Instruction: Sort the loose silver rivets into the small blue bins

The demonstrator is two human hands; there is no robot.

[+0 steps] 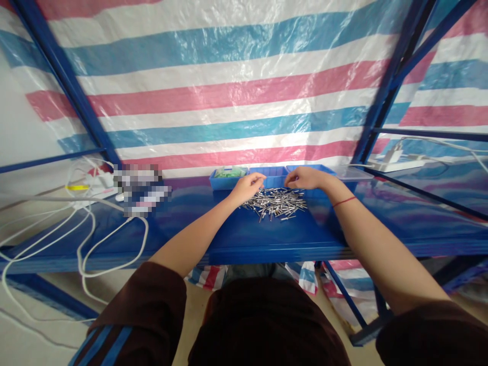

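Note:
A loose pile of silvery metal pins that look like blind rivets [280, 204] lies on the blue tabletop, below both hands. At the pile's upper left is my left hand [248, 187], its fingers drawn together in a pinch; whatever is between them is too small to make out. My right hand [305, 178] hovers at the pile's upper right, fingers curled downward and closed, and I cannot see what they hold. Just behind the hands stand a middle blue bin [275, 173] and a right blue bin [328, 171], the latter partly covered by my right hand.
A left blue bin [220, 183] holds green material in clear plastic. A clear lid-like piece [354, 174] lies at right. White cables [92, 229] and a power strip [97, 194] spread over the left side; another power strip [396, 163] is at right. Blue posts [375, 117] frame the bench.

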